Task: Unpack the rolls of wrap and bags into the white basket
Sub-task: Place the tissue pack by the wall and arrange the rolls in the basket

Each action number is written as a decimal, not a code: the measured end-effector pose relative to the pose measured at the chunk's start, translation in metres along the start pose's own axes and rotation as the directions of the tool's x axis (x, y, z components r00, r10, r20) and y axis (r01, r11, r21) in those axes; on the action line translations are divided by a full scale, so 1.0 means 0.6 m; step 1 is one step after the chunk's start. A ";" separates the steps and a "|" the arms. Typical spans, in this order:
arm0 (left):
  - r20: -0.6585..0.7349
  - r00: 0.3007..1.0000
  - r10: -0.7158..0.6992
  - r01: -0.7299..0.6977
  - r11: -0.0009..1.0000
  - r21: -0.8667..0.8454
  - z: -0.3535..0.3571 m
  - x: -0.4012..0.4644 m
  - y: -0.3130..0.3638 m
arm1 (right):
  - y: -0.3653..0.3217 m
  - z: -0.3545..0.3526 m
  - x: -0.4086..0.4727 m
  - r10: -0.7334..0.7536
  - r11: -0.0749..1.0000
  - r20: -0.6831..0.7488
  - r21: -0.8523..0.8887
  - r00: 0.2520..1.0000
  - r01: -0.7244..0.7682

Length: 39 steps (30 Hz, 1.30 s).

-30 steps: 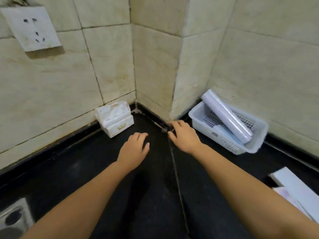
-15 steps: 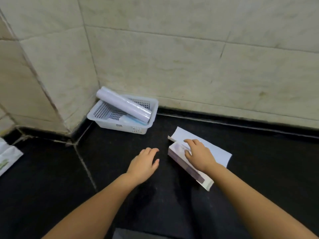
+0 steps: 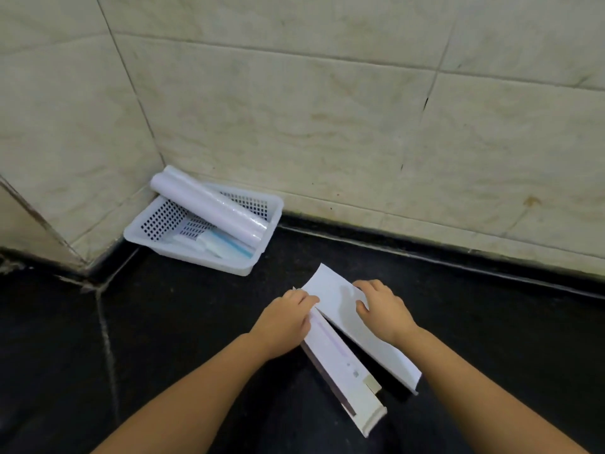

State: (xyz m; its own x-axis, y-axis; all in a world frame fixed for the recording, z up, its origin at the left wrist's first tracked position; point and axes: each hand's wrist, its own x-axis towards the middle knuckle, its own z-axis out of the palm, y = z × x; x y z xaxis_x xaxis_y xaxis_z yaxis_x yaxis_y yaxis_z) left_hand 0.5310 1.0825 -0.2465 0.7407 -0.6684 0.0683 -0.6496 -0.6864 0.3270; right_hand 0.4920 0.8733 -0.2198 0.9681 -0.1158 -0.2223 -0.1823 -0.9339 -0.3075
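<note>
Gripping one box, the left hand clamps its far end. The right hand presses, fingers spread, on the second box. Their long axes run 11 to 5 o'clock; the basket lies at 11.

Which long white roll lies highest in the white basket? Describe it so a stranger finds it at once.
Start where the beige tiled wall corners above the black counter; the white perforated plastic basket sits there. The long white roll of wrap lies diagonally across it, one end propped over the rim. Unlike the blue-striped roll below, it is plain and glossy.
</note>
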 end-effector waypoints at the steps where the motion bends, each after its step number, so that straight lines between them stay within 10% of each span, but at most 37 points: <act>1: -0.037 0.999 -0.007 0.007 1.000 0.001 -0.011 0.005 -0.007 | -0.011 -0.002 0.014 -0.031 0.999 0.000 0.013 1.000 0.031; 12: -0.265 0.910 -0.321 0.320 0.946 -0.045 -0.160 0.021 -0.259 | -0.281 -0.022 0.206 -0.374 0.908 -0.139 0.145 0.917 0.392; 19: 0.276 0.766 -0.580 0.562 0.814 0.148 -0.183 0.078 -0.461 | -0.410 0.072 0.329 -0.271 0.936 0.362 -0.119 0.892 0.333; 24: 0.602 0.652 -0.461 0.406 0.883 0.237 -0.163 0.115 -0.524 | -0.421 0.116 0.358 -0.242 0.866 0.296 -0.364 0.924 0.344; 30: 0.638 0.680 -0.362 0.241 0.932 0.272 -0.167 0.133 -0.539 | -0.410 0.115 0.374 -0.209 0.972 0.197 -0.069 0.958 0.226; 39: 0.736 0.612 -0.290 0.419 0.908 0.009 -0.195 0.108 -0.547 | -0.438 0.104 0.395 -0.225 0.965 0.232 0.187 0.946 0.184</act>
State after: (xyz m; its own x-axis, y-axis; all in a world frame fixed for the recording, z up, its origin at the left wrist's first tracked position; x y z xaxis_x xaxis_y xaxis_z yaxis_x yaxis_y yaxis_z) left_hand 0.8122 1.2982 -0.2394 0.5151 -0.4212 -0.7465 -0.2808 -0.9058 0.3174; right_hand 0.7587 1.1122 -0.2497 0.9174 0.1787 -0.3555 -0.0304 -0.8595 -0.5103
